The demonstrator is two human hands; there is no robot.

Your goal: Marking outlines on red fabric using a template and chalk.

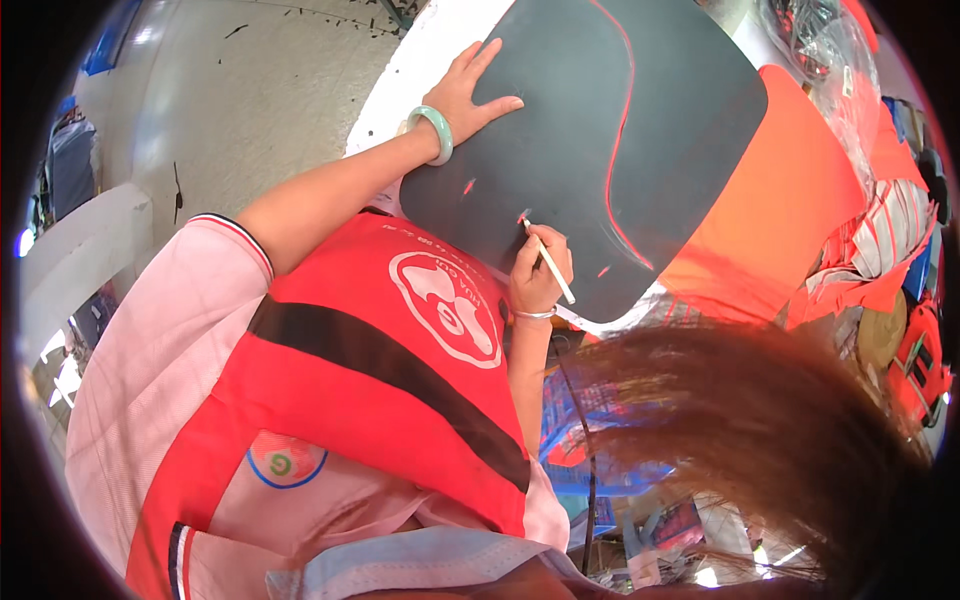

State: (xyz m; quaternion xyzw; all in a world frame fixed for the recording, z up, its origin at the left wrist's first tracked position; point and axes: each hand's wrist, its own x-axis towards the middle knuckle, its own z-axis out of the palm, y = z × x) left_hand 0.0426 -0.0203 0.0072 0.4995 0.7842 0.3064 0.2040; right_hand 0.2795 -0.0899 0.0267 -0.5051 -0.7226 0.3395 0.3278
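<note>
A dark grey-green sheet [560, 130] with rounded corners lies in front of me, with a long curved red line [630, 95] across its right part. Short red marks show near its lower edge. My left hand [465, 95] rests on the sheet's upper left edge, fingers spread, a pale green bangle on the wrist. Between the thumb and fingers of my right hand [540, 268] is a slim white marking pencil [549, 262]. Its tip touches the sheet beside a small red mark. What the sheet is made of, I cannot tell.
A white tabletop [395, 95] shows under the sheet. Orange fabric [770, 215] lies along its right side, with striped pieces [880, 245] and a clear plastic bag [825, 50] beyond. Below the table's near edge stands a blue basket [610, 430]. Hair hangs over the lower right.
</note>
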